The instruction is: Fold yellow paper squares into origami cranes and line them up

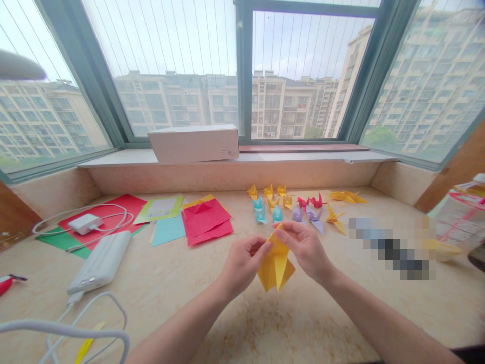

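Both hands pinch a partly folded piece of yellow origami paper (pixel 278 263) above the stone counter. My left hand (pixel 248 260) grips its upper left edge between thumb and fingers. At the top right edge, my right hand (pixel 306 247) is closed on the same paper. Pointed flaps hang down below the fingers. Just beyond the hands stand small folded paper cranes in rows: yellow ones (pixel 269 191), blue ones (pixel 258 203), red ones (pixel 317 200) and purple ones (pixel 314 216). Another yellow folded piece (pixel 335 218) lies to their right.
Left of the hands lie red paper sheets (pixel 208 222), a blue sheet (pixel 170 232) and a yellow-green packet (pixel 161 209). A white power bank (pixel 100 263), charger (pixel 85 223) and cables occupy the far left. A white box (pixel 195 144) sits on the sill; a plastic container (pixel 462 217) stands right.
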### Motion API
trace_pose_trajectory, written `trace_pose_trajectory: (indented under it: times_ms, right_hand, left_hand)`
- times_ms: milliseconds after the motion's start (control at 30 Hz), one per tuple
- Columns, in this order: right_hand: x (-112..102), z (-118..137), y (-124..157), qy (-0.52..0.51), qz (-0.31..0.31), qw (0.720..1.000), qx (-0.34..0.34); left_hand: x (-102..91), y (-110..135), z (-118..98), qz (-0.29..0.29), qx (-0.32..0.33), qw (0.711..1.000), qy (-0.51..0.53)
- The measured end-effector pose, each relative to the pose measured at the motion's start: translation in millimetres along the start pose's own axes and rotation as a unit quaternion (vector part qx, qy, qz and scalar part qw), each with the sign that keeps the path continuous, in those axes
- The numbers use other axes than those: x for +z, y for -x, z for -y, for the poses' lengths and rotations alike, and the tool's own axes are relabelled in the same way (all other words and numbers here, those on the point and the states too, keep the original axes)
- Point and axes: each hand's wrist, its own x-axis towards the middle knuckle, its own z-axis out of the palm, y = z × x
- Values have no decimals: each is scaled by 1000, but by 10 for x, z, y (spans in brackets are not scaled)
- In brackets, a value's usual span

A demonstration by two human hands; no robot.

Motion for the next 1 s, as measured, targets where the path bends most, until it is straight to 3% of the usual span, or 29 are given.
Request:
trace_pose_trajectory:
  times_ms: [1000]
  right_hand:
    - [12, -11, 27, -45, -56, 997, -19]
  left_hand:
    - [11, 14, 25, 36, 14, 999, -23]
